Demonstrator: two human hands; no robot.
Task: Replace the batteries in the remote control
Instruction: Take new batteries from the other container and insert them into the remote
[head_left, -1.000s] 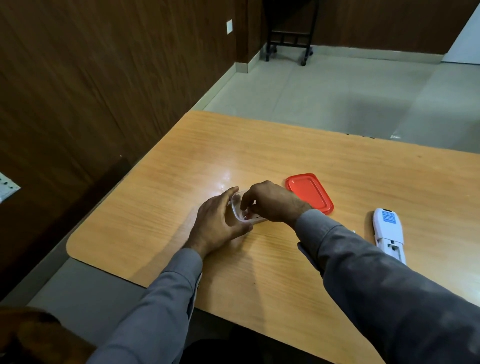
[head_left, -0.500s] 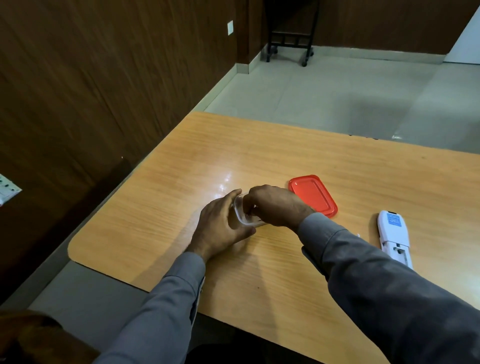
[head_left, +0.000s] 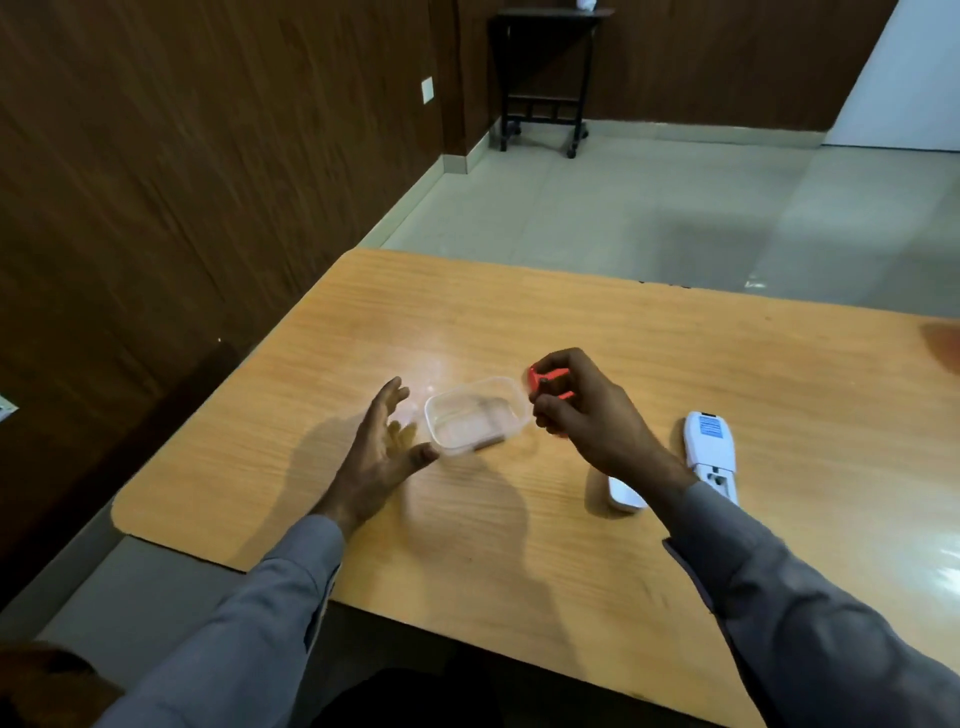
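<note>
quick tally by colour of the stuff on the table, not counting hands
white: 2, remote control and small white piece
clear: 1, container
red: 1 seen, red item mostly hidden at the right hand fingers
total: 4

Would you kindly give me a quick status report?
Left hand open beside clear container. Right hand pinching red battery. Remote lies open, unobstructed.
</note>
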